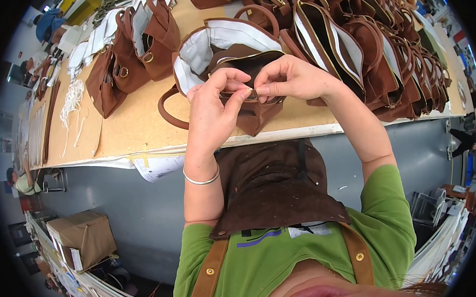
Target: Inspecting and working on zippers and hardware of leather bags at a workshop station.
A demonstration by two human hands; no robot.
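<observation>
A brown handbag with its top wide open stands at the table's front edge, a white lining and a gold zip showing inside. Over its near rim, my left hand and my right hand meet, thumbs and forefingers pinched together. Between the fingertips is a small shiny metal piece, mostly covered; whether it is part of the zip I cannot tell. One rolled handle hangs by my left wrist, and the other handle arches at the bag's far side.
Many similar brown bags crowd the table's right and back. More bags stand to the left, near a bundle of white cord. A paper sheet hangs from the table's front edge. A brown-covered box stands lower left.
</observation>
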